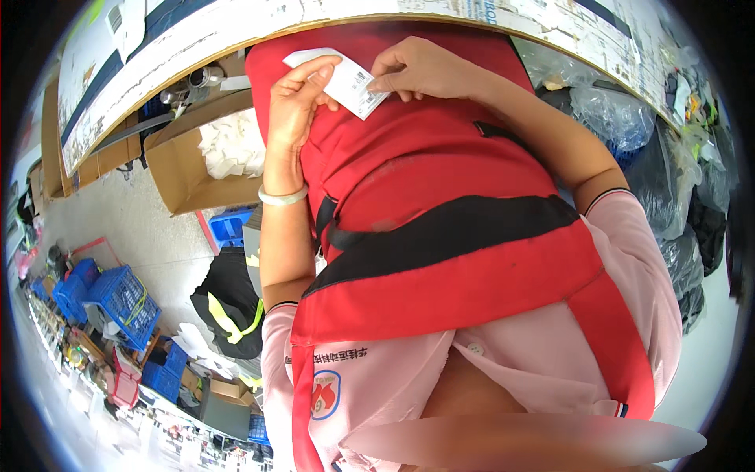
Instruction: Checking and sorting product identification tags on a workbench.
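A white paper label (340, 79) is pinched at its upper left part by the left hand (295, 106), thumb and fingers closed on it, while its lower right corner is nipped between the fingertips of the right hand (421, 71). The label is thus held between both hands in front of a red apron (440, 204), just below the edge of a workbench (197, 47). The step in hand appears to be the separating or peeling of the label; the next move would probably call for a steady pull by one hand while the other holds firm. The label's long axis runs diagonally, from upper left down to lower right, its printed face toward the camera. A pale bangle (282, 197) is worn on the left wrist. A cardboard box (185, 169) with white scraps stands at the left.
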{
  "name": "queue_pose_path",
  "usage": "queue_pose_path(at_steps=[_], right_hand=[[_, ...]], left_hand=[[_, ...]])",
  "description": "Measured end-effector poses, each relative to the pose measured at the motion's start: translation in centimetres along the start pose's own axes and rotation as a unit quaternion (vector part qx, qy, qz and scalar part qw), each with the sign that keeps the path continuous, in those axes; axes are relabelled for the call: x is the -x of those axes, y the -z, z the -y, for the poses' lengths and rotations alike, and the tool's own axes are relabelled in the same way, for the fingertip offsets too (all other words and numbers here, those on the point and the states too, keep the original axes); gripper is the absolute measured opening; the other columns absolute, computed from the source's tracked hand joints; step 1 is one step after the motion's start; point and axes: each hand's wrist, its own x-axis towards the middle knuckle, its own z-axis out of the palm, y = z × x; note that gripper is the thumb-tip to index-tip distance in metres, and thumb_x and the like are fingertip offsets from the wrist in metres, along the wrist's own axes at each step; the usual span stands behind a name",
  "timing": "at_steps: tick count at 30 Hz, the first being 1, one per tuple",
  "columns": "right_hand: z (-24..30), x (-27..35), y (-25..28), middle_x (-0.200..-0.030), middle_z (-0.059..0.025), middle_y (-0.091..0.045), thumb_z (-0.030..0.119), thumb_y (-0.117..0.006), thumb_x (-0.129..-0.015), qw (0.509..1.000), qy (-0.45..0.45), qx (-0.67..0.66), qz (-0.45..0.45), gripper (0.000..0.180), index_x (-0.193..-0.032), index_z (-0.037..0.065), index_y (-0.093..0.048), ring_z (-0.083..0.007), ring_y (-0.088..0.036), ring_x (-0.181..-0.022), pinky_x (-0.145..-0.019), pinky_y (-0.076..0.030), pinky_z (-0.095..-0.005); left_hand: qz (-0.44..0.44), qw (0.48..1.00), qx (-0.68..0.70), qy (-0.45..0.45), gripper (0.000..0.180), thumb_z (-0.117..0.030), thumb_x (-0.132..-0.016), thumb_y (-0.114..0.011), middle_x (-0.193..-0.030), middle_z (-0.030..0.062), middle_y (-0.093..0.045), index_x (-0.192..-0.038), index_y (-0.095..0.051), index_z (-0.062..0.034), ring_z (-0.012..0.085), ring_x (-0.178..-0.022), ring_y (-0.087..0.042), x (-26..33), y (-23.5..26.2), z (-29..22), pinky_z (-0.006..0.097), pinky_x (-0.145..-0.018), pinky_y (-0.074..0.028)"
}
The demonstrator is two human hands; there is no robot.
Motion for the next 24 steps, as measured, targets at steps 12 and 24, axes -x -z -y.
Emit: queue_pose_path(at_steps=[12, 24], right_hand=[[-0.3, -2.7, -1.3, -0.076, -0.004, -0.063, 0.019, -0.063, -0.089, 0.974, 0.147, -0.081, -0.151, 0.02, -0.093, 0.0, -0.066, -0.0102, -0.058, -0.067, -0.061, -0.047, -0.0248], [3.3, -1.9, 3.9, -0.07, -0.0072, -0.063, 0.013, -0.059, -0.091, 0.969, 0.06, -0.035, -0.236, 0.019, -0.085, -0.004, -0.062, -0.0116, -0.059, -0.058, -0.05, -0.048, -0.0243]], left_hand=[[0.004, 1.0, -0.03, -0.006, 0.015, -0.007, -0.083, -0.07, -0.08, 0.0075, -0.068, -0.093, -0.069, 0.0045, 0.0107, -0.061, -0.06, 0.0, 0.5, 0.6, 0.023, -0.058, -0.051], [0.018, 0.999, 0.01, 0.038, 0.049, -0.037, -0.096, -0.052, -0.084, 0.0172, -0.067, -0.095, -0.066, 0.0097, 0.0179, -0.064, -0.065, 0.1, 0.6, -0.6, 0.026, -0.057, -0.055]])
